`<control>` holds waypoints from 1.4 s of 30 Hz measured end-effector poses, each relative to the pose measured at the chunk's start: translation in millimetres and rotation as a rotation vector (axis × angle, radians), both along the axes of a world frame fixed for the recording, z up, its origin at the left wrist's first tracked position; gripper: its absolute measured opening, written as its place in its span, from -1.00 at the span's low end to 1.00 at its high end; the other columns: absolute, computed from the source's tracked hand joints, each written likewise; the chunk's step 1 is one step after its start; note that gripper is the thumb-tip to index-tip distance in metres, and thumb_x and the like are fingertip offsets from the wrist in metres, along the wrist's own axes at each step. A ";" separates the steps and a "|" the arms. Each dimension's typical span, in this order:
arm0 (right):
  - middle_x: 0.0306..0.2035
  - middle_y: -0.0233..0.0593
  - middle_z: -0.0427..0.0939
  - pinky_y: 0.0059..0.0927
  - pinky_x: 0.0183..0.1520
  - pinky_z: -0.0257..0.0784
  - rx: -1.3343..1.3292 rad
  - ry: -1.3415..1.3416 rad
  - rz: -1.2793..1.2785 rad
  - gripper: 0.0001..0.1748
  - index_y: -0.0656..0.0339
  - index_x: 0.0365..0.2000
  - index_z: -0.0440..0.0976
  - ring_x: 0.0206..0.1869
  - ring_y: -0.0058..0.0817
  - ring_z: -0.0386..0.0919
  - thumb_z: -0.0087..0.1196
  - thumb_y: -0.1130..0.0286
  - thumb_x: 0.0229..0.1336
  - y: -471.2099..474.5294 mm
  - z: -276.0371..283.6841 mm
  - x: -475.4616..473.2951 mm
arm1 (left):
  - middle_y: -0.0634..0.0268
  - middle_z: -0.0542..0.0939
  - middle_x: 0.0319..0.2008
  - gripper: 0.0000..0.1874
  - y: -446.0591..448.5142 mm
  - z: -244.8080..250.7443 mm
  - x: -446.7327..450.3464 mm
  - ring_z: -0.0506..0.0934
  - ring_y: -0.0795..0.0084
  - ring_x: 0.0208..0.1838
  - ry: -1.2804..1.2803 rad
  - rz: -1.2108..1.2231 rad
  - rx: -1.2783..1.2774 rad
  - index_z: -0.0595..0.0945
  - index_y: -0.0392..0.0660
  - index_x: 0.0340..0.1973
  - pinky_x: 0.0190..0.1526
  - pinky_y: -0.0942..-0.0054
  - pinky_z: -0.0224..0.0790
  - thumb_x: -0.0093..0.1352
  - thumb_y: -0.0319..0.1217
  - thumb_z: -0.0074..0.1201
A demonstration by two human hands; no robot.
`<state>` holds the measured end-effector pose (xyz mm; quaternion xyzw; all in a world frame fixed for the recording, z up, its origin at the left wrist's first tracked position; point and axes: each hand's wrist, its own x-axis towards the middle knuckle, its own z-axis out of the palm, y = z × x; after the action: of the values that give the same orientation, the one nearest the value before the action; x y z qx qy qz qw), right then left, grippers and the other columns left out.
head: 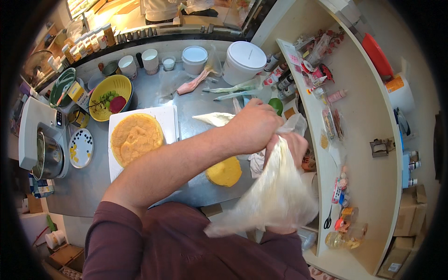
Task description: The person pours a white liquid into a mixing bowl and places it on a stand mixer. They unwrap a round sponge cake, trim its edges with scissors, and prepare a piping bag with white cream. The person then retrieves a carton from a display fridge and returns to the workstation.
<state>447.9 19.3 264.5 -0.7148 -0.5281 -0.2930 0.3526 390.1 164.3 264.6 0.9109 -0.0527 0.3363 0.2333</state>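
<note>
My left hand (pixel 257 120) is closed around the gathered upper part of a translucent plastic piping bag (pixel 280 192), my forearm reaching across the worktop. Close beside it, my right hand (pixel 297 147) grips the same bag, partly hidden behind it. The bag holds something pale cream, and its wide end hangs blurred towards my body. Under my forearm, a round sponge cake (pixel 136 138) sits on a white board (pixel 171 119). A smaller yellow sponge piece (pixel 224 171) lies on the metal worktop. Beyond my wrist rests another filled white piping bag (pixel 213 118).
Pink (pixel 196 83) and pale green (pixel 234 87) piping bags lie further back, near white tubs (pixel 245 63). Leftward are a yellow colander (pixel 101 87) with grapes, a fruit plate (pixel 81 148) and a stand mixer (pixel 31 133). A shelf unit (pixel 315 140) borders the right. Behind glass stands a person (pixel 161 12).
</note>
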 end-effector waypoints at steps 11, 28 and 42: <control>-0.75 -0.40 0.26 -0.23 -0.08 0.26 0.811 1.426 1.311 -0.32 -0.01 -0.72 0.14 -0.52 -0.39 0.28 -0.53 -0.10 0.53 -63.9 -4.5 -11.4 | 0.22 0.61 -0.26 -0.78 -42.3 -0.2 -20.3 0.50 0.18 0.09 0.108 -0.444 0.188 0.61 -0.16 -0.29 0.29 0.09 0.18 0.17 -0.37 0.07; -0.86 -0.46 0.11 -0.34 -0.45 0.32 0.071 1.351 0.912 -0.21 0.01 -0.84 0.00 -0.78 -0.47 0.08 -0.56 -0.19 0.49 -127.6 28.3 -34.0 | 0.49 0.55 -0.49 -0.84 -50.7 10.7 -50.9 0.45 0.41 -0.23 -0.081 -0.646 0.515 0.68 -0.02 -0.55 0.04 0.41 0.19 0.14 -0.28 0.07; -0.88 -0.50 0.13 -0.41 -0.55 0.36 0.206 1.110 0.952 -0.19 -0.01 -0.89 0.07 -0.81 -0.52 0.16 -0.41 -0.15 0.50 -168.7 35.4 -13.1 | 0.43 0.52 -0.51 -0.84 -42.4 19.9 -42.0 0.44 0.35 -0.23 -0.140 -0.712 0.484 0.63 -0.07 -0.57 0.06 0.35 0.22 0.12 -0.29 0.04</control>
<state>434.8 -149.4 299.9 -0.4147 -0.4948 0.2481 0.7223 348.2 122.0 284.4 0.8393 -0.4565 0.2740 0.1102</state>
